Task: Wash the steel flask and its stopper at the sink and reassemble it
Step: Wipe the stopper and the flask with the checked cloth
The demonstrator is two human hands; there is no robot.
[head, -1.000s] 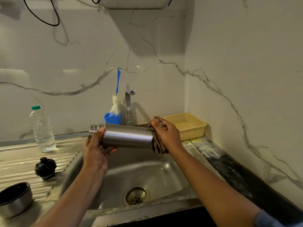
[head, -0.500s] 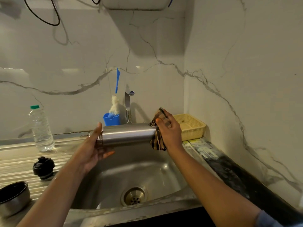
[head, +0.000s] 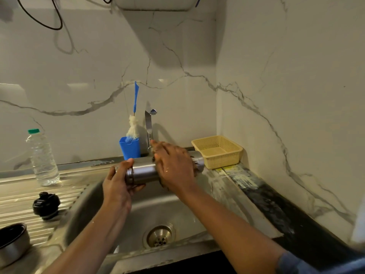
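I hold the steel flask (head: pixel 145 172) sideways over the sink (head: pixel 158 210). My left hand (head: pixel 118 182) grips its open neck end at the left. My right hand (head: pixel 173 167) wraps a dark striped cloth (head: pixel 195 165) round the middle of the body; the cloth is mostly hidden under my palm. The flask's base end pokes out to the right of that hand. The black stopper (head: pixel 46 205) stands on the ribbed draining board at the left, apart from the flask.
A tap (head: pixel 149 127) rises behind the flask beside a blue holder (head: pixel 129 148) with a bottle brush. A yellow basket (head: pixel 217 151) sits at the back right corner. A plastic water bottle (head: pixel 42 158) and a steel bowl (head: pixel 11 242) stand on the left.
My right hand has slid the cloth leftward from the flask's base end to its middle. My left hand has closed tighter on the neck, and the flask sits a little further right.
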